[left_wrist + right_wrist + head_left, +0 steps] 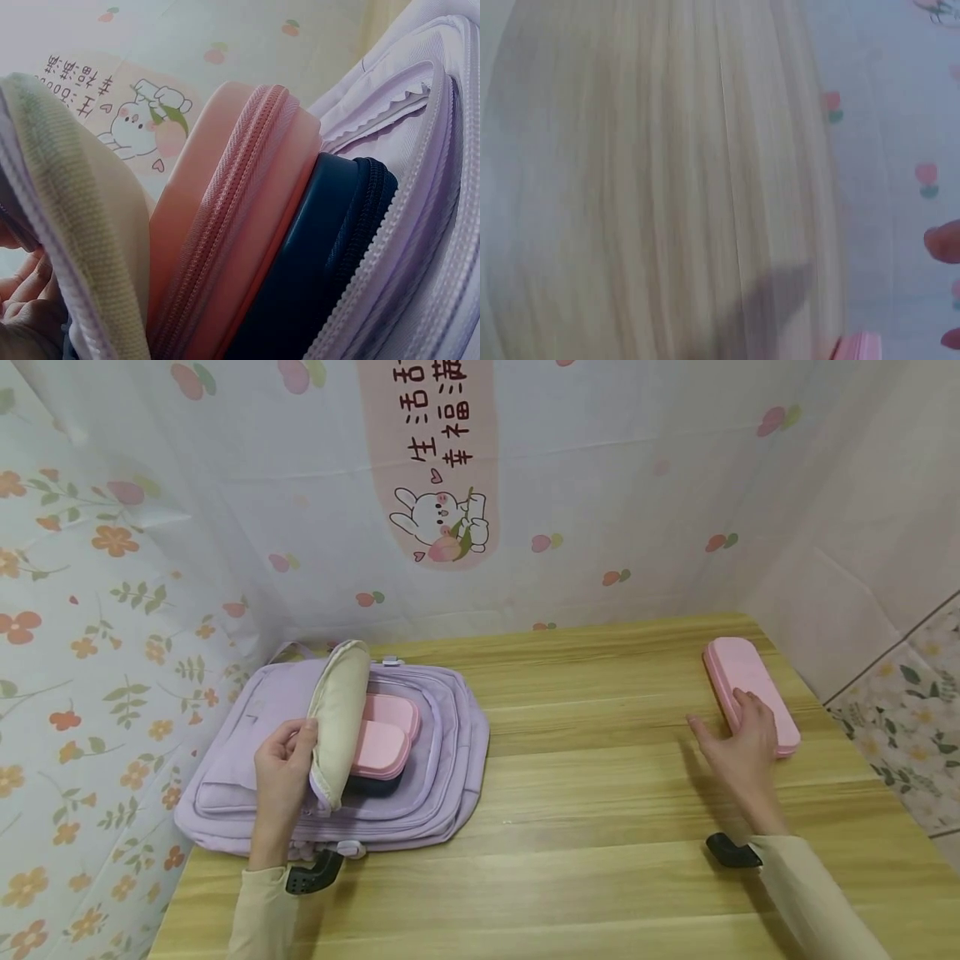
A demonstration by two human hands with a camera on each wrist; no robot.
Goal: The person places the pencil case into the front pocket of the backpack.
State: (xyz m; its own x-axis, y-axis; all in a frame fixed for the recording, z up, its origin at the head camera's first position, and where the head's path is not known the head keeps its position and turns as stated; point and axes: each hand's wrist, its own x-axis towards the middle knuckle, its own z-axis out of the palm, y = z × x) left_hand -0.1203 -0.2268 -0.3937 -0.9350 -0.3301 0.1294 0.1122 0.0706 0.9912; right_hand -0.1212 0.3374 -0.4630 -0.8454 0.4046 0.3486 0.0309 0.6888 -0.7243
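Observation:
A lavender backpack lies flat on the left of the table, its front pocket unzipped. My left hand pinches the edge of the pocket flap and holds it raised; the left wrist view has this hand at its edge. Inside the pocket, pink zippered cases lie on a dark blue case. At the far right, my right hand hovers at another pink case, fingers spread over it and thumb apart from its side. Whether the fingertips touch it, I cannot tell.
The wood-grain table stretches between the backpack and the right-hand case. A patterned curtain hangs behind it, and a floral one stands along the left. The table's right edge runs close to the lone pink case.

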